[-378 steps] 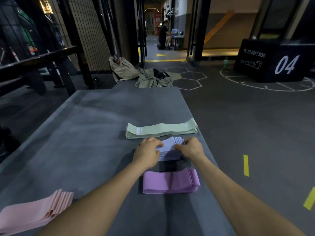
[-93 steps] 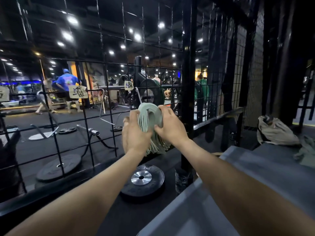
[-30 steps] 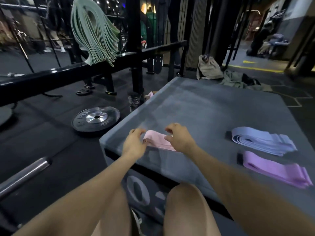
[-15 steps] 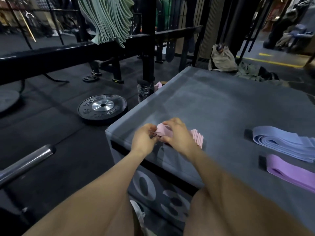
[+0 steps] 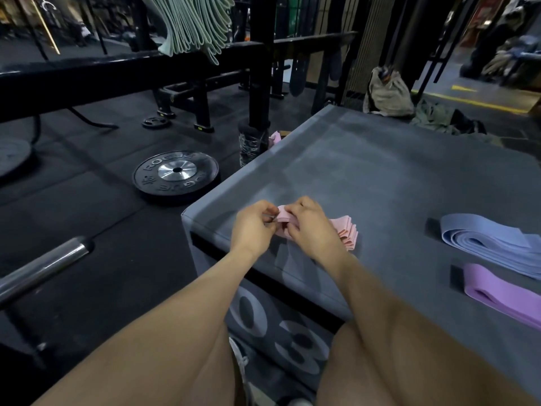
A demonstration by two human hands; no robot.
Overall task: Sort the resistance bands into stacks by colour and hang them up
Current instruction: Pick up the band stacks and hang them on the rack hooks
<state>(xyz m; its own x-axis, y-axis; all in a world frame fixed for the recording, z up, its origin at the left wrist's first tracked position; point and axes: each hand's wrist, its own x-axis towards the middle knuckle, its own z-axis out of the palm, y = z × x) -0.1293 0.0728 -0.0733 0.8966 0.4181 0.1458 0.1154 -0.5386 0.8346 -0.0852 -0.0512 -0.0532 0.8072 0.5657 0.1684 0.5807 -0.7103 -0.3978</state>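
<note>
both hands are close together at the near left corner of the big grey padded box (image 5: 366,177). the left hand (image 5: 254,227) and the right hand (image 5: 311,227) pinch one end of the stack of flat pink stretchy bands (image 5: 344,234), and that end looks lifted a little, though it is hard to tell. the rest of the stack lies on the box. far to the right lie a pile of soft blue bands (image 5: 491,244) and, nearer, a pile of purple bands (image 5: 503,294). a bunch of pale green bands (image 5: 193,24) hangs on the black metal rack (image 5: 260,68). a round black weight plate (image 5: 175,174) lies on the floor.
</note>
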